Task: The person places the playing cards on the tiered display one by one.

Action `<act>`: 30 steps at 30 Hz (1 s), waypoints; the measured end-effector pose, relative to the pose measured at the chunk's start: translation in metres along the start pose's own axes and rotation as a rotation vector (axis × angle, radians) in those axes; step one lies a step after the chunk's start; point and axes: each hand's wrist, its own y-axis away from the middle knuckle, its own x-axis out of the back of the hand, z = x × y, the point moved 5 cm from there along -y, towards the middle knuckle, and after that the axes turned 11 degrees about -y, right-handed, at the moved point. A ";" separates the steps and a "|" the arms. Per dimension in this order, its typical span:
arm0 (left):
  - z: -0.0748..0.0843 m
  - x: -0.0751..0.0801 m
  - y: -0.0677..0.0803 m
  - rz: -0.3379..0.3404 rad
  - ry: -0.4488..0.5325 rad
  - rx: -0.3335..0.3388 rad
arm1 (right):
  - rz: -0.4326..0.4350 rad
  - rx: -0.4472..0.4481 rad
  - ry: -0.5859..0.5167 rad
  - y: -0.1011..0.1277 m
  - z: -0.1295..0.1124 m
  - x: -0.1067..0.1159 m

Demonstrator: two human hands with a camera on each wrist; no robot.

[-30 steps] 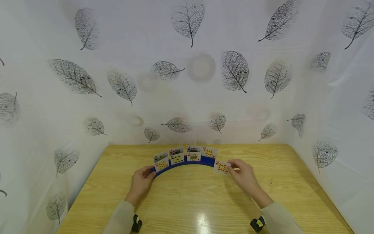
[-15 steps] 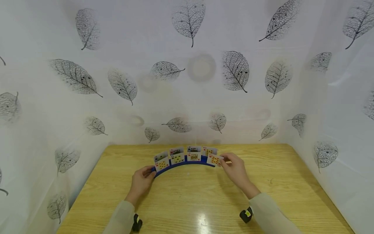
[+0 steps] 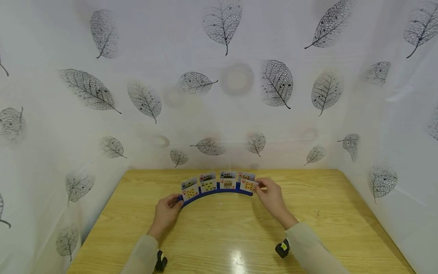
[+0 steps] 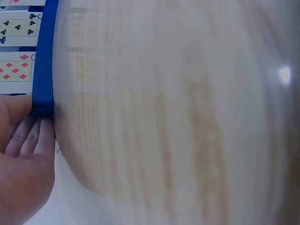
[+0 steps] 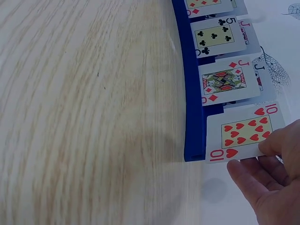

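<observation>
A curved blue card holder (image 3: 224,190) stands on the table with two rows of upright playing cards. My left hand (image 3: 165,214) grips its left end, thumb in front and fingers behind. At the right end, my right hand (image 3: 271,198) pinches the ten of hearts (image 5: 246,133) by its outer edge. That card stands upright at the front row's end; whether its lower edge sits fully in the slot is hard to tell. Beside it stand the jack of diamonds (image 5: 229,81), the five of clubs (image 5: 218,37) and a diamond card (image 4: 15,71). The front row partly hides the back-row cards.
A light wooden table (image 3: 215,236) lies under the holder. Its back edge meets a white curtain (image 3: 219,114) printed with dark leaves, which also hangs along both sides. A black strap mount (image 3: 282,248) shows by the right wrist, another (image 3: 161,262) by the left.
My right hand has moved left and slightly back, carrying the ten of hearts from beside the holder to the front row's right end. The left hand has kept its grip in place.
</observation>
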 end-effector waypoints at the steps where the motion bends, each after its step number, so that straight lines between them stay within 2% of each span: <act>1: 0.000 0.000 0.000 0.001 -0.001 -0.002 | 0.003 0.007 -0.001 0.000 0.000 -0.001; 15: 0.005 0.002 0.003 0.000 -0.001 0.007 | -0.032 -0.044 -0.019 -0.003 0.007 -0.011; 30: 0.001 -0.001 0.000 0.006 -0.003 0.009 | -0.025 -0.023 -0.017 -0.003 0.012 -0.015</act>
